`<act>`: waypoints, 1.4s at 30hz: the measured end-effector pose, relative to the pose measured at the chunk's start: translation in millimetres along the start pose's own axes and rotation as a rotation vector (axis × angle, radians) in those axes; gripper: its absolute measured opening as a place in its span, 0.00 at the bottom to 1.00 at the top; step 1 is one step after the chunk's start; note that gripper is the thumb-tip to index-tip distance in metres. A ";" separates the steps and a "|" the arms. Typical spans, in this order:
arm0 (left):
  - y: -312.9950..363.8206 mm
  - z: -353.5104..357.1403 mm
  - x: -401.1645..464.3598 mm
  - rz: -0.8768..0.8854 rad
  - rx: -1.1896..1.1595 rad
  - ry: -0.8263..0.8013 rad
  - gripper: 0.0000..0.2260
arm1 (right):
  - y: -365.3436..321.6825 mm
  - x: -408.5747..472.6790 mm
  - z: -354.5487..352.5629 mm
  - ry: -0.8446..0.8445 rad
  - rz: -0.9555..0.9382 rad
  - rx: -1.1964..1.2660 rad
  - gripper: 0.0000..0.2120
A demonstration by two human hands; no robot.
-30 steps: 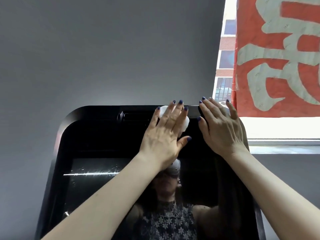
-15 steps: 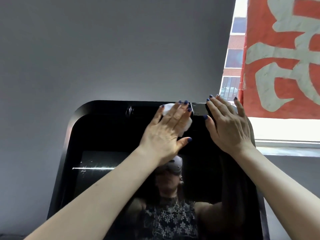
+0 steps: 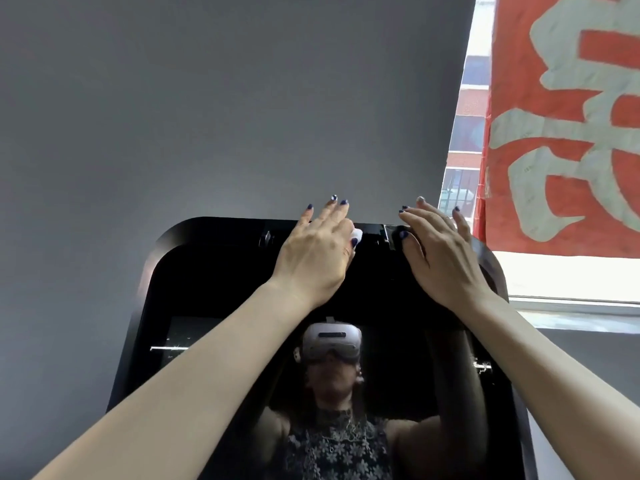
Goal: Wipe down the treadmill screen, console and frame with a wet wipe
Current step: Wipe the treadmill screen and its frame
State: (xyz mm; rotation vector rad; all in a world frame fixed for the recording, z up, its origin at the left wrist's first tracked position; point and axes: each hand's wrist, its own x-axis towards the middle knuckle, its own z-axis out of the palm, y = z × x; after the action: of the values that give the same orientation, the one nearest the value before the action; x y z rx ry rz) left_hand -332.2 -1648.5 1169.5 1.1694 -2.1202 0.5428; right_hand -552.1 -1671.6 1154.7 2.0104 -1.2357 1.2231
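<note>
Hands at top edge of screen, wall behind.

Left hand [image 3: 317, 252] lies on the screen [image 3: 214, 292] at mid top edge, over the wipe [image 3: 356, 234]. Right hand [image 3: 441, 256] just beside it, rightward. Wall [image 3: 225, 105] behind; window [image 3: 464, 126] and banner [image 3: 568, 123] far right.

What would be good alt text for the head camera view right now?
Two bare hands reach to the top edge of a black treadmill screen: the left hand presses a white wet wipe there, the right hand lies flat beside it. A red banner hangs at right.
</note>
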 end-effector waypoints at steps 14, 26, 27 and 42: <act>19.5 3.6 25.4 0.025 0.017 -0.148 0.23 | 9.3 -6.0 -1.6 0.067 -0.059 0.067 0.19; -32.9 -28.7 -6.0 -0.165 0.080 -0.221 0.23 | 2.4 -5.6 -6.8 -0.010 0.001 0.074 0.22; -27.8 -27.0 -5.7 -0.146 0.106 -0.243 0.26 | 0.7 -5.6 -6.6 -0.018 0.003 0.066 0.23; -59.7 -2.4 -65.8 0.096 0.357 -0.184 0.36 | 2.6 -5.9 -6.8 -0.027 -0.064 -0.007 0.23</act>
State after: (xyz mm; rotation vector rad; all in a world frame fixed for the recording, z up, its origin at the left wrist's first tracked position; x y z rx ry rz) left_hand -254.4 -1639.2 1127.3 1.3590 -2.3083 0.9185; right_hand -558.5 -1665.1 1152.8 2.0514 -1.1774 1.1644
